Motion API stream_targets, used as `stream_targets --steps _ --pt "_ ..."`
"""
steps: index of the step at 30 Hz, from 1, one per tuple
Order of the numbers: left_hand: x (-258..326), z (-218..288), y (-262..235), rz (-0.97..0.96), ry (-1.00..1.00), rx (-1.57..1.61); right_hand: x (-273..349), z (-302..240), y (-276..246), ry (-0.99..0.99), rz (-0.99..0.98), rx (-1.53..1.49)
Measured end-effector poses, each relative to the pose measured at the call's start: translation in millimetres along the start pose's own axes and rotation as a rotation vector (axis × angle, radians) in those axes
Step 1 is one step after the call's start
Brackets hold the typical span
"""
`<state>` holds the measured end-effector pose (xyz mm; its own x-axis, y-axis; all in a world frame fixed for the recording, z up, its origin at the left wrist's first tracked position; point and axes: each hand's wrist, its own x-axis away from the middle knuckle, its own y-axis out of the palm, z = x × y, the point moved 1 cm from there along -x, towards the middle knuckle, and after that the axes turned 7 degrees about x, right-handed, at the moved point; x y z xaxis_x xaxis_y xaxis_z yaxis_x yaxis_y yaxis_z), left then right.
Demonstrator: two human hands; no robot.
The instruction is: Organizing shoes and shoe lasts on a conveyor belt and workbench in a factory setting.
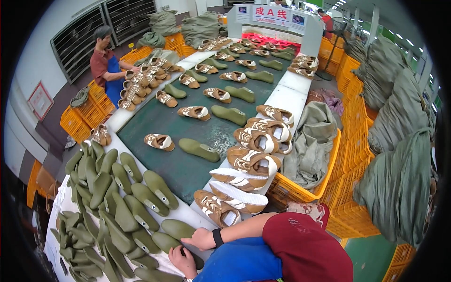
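Observation:
Near the front edge of the table, my left hand (183,264) has its fingers curled over a green shoe last (165,241). Just beyond it, my right hand (200,238), with a black band on the wrist, is closed with the index finger and thumb against the same last; what lies under its palm is hidden. Another green last (177,228) lies right beside these fingers. To the left, a large pile of green shoe lasts (124,214) covers the white tabletop, some in neat rows, others heaped. Brown-and-white sneakers (217,208) stand beyond my right arm, a few tipped sideways showing white soles.
A green conveyor belt (155,123) carries spaced sneakers and lasts. White ledges (287,94) flank it, bearing more sneakers. At the far left a co-worker (107,68) handles stacked shoes. Yellow crates (350,188) and grey-green sacks (397,169) line the right; an orange-yellow bin (300,188) holds cloth.

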<state>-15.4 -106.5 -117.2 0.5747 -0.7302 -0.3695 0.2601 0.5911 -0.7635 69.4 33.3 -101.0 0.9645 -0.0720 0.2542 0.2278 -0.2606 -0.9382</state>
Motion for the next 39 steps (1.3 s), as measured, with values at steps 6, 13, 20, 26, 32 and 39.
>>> stream_targets --steps 6,13,20,26,32,39 --pt "-2 0 1 0.021 -0.024 -0.004 6 -1 1 -0.160 -0.047 -0.015" --pt "-5 1 2 0.024 0.013 -0.016 11 -1 5 -0.161 0.028 0.038" --pt "4 -2 0 0.024 0.026 -0.043 15 -7 1 -0.158 0.024 -0.020" --pt "5 -8 -2 -0.013 -0.001 -0.031 19 16 -8 -0.136 0.031 -0.303" --pt "-13 8 -1 -0.013 -0.008 0.019 25 82 -36 0.029 -0.017 -1.369" --pt "-5 4 -8 -0.007 -0.088 0.003 69 127 -117 0.214 -0.047 -1.799"
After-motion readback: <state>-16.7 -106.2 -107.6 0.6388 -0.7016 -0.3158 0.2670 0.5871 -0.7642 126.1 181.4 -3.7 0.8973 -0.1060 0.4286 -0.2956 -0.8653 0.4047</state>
